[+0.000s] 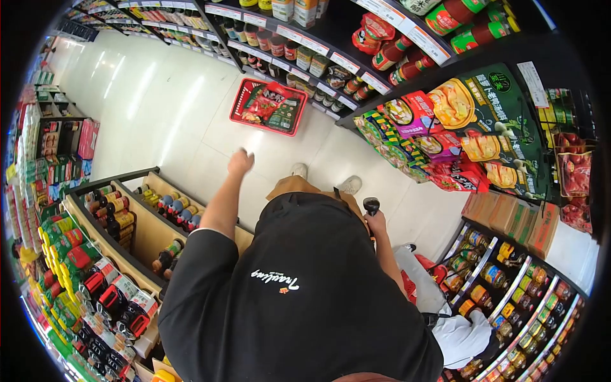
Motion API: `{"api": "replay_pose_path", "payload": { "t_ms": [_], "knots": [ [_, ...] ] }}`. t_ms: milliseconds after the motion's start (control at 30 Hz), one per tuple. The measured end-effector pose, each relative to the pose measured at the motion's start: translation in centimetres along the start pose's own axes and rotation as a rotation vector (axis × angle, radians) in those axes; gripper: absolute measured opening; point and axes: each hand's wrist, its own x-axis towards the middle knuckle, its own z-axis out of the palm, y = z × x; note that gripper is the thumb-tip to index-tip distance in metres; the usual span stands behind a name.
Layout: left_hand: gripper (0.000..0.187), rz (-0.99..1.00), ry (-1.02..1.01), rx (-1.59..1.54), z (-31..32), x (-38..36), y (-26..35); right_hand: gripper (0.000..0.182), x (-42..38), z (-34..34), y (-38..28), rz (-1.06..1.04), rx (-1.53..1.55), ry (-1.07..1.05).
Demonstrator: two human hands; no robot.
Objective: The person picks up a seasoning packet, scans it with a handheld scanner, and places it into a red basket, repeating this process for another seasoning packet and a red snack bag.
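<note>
My left hand (240, 162) hangs out over the pale floor, its fingers curled in, with nothing visible in them. Beyond it a red shopping basket (238, 124) stands on the tiles, with a red and dark-green food packet (273, 105) lying inside. At my right side, my right hand (377, 224) is closed around a black handle-like object with a rounded head (371, 205). Its lower part is hidden by my hand. Below my black shirt, both my shoes (350, 184) show on the floor.
Shelves of bottles and jars (299, 54) run along the front. To the right hang large food packets (471, 127), above a jar rack (509, 286). A wooden display stand (146, 223) is at my left. Another person's white sleeve (461, 337) shows close behind on the right.
</note>
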Motion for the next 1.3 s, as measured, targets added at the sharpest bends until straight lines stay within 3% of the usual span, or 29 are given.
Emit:
{"api": "replay_pose_path", "payload": {
  "t_ms": [67,233,367,467,600,733,1000,1100,1300],
  "knots": [
    [0.052,-0.010,-0.156,0.041,4.6,-3.1,-2.1,0.031,2.4,1.4,3.0,-0.123,-0.100,0.077],
    [0.051,-0.093,-0.314,-0.071,10.3,-7.6,-7.6,0.029,3.0,-0.7,-3.5,-0.122,0.052,-0.059],
    [0.046,-0.109,-0.151,-0.160,8.6,-7.9,-8.7,0.023,4.0,-2.2,-11.2,-0.219,0.251,-0.147],
    [0.043,-0.098,-0.001,-0.220,6.1,-7.1,-7.5,0.015,3.8,-3.3,-18.3,-0.310,0.516,-0.326],
    [0.040,0.032,0.109,-0.340,2.9,-6.4,-3.6,0.031,-1.4,-6.2,-28.5,-0.429,1.012,-0.684],
    [0.038,0.091,0.121,-0.377,2.9,-5.8,-1.1,0.037,-6.0,-8.4,-33.8,-0.513,1.208,-0.935],
    [0.041,0.044,-0.037,-0.256,7.2,-5.9,-4.3,0.040,-9.7,-11.0,-34.9,-0.611,1.243,-1.090],
    [0.042,-0.019,-0.092,-0.189,7.9,-6.9,-5.9,0.041,-10.4,-11.5,-34.5,-0.624,1.259,-1.064],
    [0.042,0.034,-0.099,-0.235,7.8,-7.8,-5.0,0.041,-10.8,-11.6,-33.9,-0.586,1.273,-1.004]
  ]
}}
